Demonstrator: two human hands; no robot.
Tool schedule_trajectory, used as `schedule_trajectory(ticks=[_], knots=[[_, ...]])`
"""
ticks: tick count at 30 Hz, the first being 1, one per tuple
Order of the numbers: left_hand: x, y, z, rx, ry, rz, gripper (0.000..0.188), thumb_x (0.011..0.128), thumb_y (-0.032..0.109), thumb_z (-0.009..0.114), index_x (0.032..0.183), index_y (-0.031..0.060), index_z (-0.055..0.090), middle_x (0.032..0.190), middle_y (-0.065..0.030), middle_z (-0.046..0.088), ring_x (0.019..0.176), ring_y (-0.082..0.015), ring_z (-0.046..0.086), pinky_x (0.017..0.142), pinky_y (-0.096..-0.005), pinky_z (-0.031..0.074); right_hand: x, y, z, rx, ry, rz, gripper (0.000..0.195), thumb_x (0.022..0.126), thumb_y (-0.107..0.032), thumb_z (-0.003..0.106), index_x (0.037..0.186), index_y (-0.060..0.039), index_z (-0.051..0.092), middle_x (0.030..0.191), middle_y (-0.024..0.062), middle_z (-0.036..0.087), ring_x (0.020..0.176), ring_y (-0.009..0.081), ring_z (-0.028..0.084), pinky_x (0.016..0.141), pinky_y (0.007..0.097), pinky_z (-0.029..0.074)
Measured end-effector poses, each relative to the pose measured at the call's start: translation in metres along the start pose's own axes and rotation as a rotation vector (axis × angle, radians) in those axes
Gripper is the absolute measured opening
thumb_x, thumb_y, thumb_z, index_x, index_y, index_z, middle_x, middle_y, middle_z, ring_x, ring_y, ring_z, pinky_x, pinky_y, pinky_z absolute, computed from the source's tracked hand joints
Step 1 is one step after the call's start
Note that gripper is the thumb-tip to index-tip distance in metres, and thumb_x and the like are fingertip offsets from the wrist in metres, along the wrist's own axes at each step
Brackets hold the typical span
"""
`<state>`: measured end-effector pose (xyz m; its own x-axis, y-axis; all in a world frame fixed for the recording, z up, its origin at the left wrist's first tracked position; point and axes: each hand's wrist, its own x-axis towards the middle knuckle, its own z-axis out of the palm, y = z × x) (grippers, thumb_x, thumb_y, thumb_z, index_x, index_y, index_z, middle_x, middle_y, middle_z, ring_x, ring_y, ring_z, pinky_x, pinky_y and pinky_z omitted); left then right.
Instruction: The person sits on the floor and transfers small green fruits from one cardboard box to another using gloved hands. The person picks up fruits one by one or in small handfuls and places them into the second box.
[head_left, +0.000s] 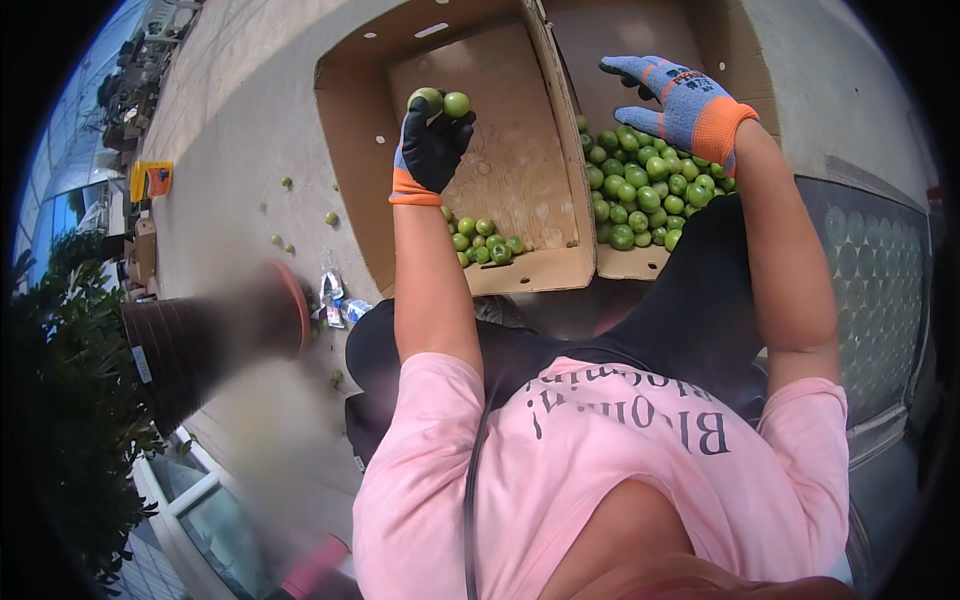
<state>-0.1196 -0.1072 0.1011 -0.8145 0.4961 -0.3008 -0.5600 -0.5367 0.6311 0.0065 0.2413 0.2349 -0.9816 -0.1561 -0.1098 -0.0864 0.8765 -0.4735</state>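
My left hand (435, 142), in a blue, orange and black coated work glove, is closed around green tomatoes (456, 104); two show at its fingertips. It is over the left cardboard box (525, 283), where a small group of green tomatoes (480, 241) lies in the near left corner. My right hand (671, 97), in a matching glove, is spread above the right cardboard box (627, 268). Nothing shows between its fingers, though its palm side is partly hidden. A big heap of green tomatoes (649, 187) fills the near part of that box.
Small green fruits (331, 218) lie scattered on the concrete floor (240, 150) at the left. A dark pot with a reddish rim (292, 307), plastic litter (331, 289) and a yellow container (151, 181) are on that side. A panel with a circle pattern (874, 277) stands at the right.
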Motion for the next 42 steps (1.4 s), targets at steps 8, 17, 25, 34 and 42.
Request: schedule_trajectory(ticks=[8,17,25,34,42], knots=[[-0.029,-0.041,0.166,0.242,-0.31,0.021,0.044,0.099,0.037,0.057,0.132,0.0094,0.052,0.123,-0.0132,0.064,0.107,-0.0287,0.065,0.086,-0.0433,0.058,0.005,-0.02,0.0,0.251,0.18,-0.184,0.066,0.089,-0.038,0.067,0.146,-0.0147,0.043,0.133,0.0161,0.058,0.121,0.0321,0.057,0.104,0.0396,0.046],[-0.014,-0.039,0.146,0.261,-0.158,0.061,0.047,0.098,0.044,0.057,0.127,0.0077,0.057,0.124,-0.0158,0.063,0.115,-0.0322,0.061,0.094,-0.0423,0.052,0.004,-0.008,-0.021,-0.121,-0.206,0.104,0.05,0.09,-0.028,0.067,0.136,-0.014,0.052,0.125,0.0126,0.064,0.113,0.0294,0.063,0.1,0.038,0.048],[-0.028,-0.043,0.171,0.587,-0.152,-0.005,0.064,0.097,0.056,0.051,0.131,0.0015,0.055,0.117,-0.0153,0.065,0.105,-0.0293,0.066,0.092,-0.0412,0.054,-0.006,-0.017,-0.019,0.226,0.024,-0.104,0.061,0.088,-0.036,0.068,0.142,-0.0139,0.047,0.128,0.0144,0.06,0.117,0.0333,0.059,0.102,0.0407,0.046],[-0.04,-0.045,0.188,0.848,-0.246,-0.063,0.056,0.104,0.046,0.045,0.134,0.0001,0.054,0.12,-0.0115,0.064,0.105,-0.0243,0.066,0.087,-0.0358,0.054,-0.009,-0.034,-0.038,0.065,-0.114,-0.153,0.057,0.085,-0.033,0.068,0.133,-0.006,0.055,0.127,0.0197,0.061,0.118,0.0347,0.059,0.101,0.0416,0.046],[0.025,-0.022,-0.022,0.979,0.492,-0.09,0.03,0.088,0.026,0.069,0.109,0.0051,0.064,0.098,-0.0059,0.067,0.072,-0.015,0.06,0.061,-0.0293,0.049,-0.014,-0.019,-0.029,-0.147,-0.084,-0.036,0.059,0.089,-0.038,0.062,0.136,-0.0054,0.053,0.129,0.0209,0.059,0.121,0.0365,0.056,0.105,0.0415,0.042]])
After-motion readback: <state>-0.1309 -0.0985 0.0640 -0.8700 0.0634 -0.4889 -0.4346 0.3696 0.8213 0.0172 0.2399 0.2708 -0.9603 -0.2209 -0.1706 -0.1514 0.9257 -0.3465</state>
